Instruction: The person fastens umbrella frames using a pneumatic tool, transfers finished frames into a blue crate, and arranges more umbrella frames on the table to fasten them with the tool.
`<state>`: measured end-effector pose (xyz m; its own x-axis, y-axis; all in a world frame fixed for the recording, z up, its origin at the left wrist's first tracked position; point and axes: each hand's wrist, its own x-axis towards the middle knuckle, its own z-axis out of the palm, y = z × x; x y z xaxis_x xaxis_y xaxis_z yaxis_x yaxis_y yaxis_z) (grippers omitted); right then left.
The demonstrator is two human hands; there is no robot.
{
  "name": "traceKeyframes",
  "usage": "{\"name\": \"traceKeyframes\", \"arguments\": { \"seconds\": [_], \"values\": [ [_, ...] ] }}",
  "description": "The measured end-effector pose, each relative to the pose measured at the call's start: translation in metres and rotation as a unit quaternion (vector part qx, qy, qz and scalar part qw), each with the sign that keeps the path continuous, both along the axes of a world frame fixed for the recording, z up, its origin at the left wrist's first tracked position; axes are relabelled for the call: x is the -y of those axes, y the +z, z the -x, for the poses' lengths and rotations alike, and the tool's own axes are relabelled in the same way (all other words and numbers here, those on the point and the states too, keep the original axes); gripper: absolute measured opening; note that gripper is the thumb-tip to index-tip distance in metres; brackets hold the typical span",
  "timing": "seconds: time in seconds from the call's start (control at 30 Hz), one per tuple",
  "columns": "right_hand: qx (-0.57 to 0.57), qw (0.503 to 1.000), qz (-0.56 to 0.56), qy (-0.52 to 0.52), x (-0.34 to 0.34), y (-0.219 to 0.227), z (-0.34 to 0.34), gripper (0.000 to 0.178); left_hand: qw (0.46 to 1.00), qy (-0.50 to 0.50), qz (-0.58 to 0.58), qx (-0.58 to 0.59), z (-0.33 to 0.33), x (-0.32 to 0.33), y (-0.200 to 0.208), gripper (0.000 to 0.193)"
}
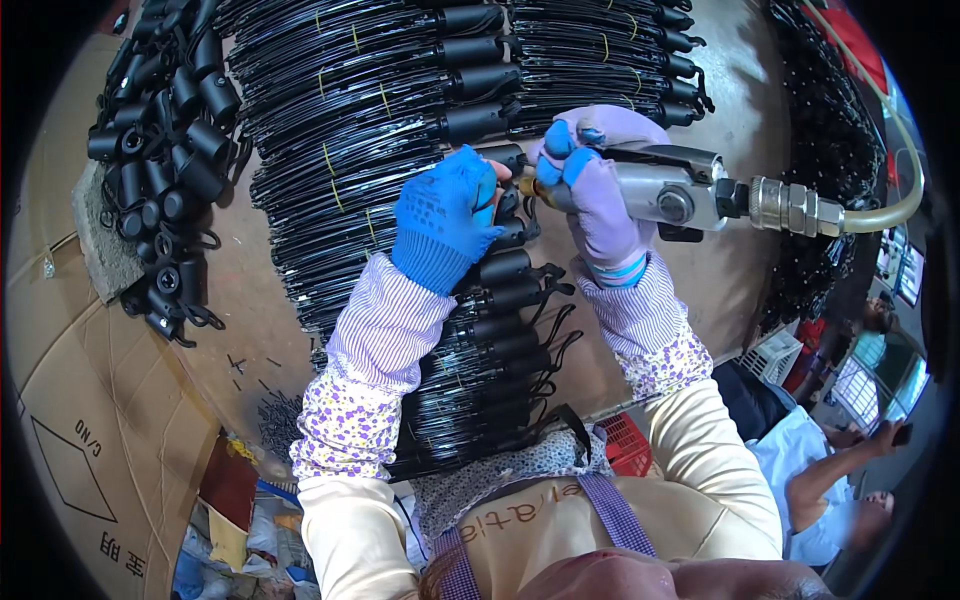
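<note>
My left hand (445, 215), in a blue knitted glove with bare fingertips, is closed around the black handle (503, 157) of one umbrella frame. Close beside it, my right hand (605, 190), in a lilac glove with blue fingertips, grips a silver air-powered screwdriver (672, 195). Its brass-coloured nose points left at that handle, and my fingers hide the tip. Long rows of umbrella frames with thin black ribs (320, 180) lie under and around my hands. Thin yellow ties cross the ribs, and black handles with wrist loops (512, 293) stick out to the right.
Loose black handles (170, 180) are heaped at the left beside a grey stone block (105, 240). A dark pile of small parts (825, 170) covers the right side. An air hose (890, 215) runs off the tool. Cardboard (80, 400) lies at left; another person (830, 500) is at lower right.
</note>
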<state>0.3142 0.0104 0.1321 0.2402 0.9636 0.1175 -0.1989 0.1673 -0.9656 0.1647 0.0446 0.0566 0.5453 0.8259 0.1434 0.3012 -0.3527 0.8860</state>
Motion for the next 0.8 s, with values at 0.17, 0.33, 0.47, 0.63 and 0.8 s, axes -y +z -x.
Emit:
{"name": "traceKeyframes", "arguments": {
  "seconds": [0.17, 0.33, 0.47, 0.63, 0.8],
  "values": [
    [0.005, 0.999, 0.045, 0.003, 0.009, -0.005, 0.005, 0.016, 0.995, -0.038, -0.071, -0.056, 0.002, 0.004, 0.006, 0.029],
    [0.014, 0.996, 0.085, 0.020, 0.012, -0.015, 0.004, 0.015, 0.991, -0.041, -0.101, -0.077, 0.000, 0.007, 0.008, 0.042],
    [0.033, 0.994, 0.094, 0.047, 0.011, -0.024, 0.000, 0.017, 0.992, -0.029, -0.108, -0.059, -0.001, 0.008, 0.004, 0.052],
    [0.079, 0.991, 0.091, 0.052, 0.013, -0.027, -0.002, 0.020, 0.991, -0.019, -0.100, -0.081, -0.001, 0.012, 0.005, 0.054],
    [0.018, 0.997, 0.080, 0.001, 0.011, -0.019, -0.001, 0.018, 0.991, 0.041, 0.034, -0.121, -0.004, 0.026, 0.010, 0.044]
  ]
}}
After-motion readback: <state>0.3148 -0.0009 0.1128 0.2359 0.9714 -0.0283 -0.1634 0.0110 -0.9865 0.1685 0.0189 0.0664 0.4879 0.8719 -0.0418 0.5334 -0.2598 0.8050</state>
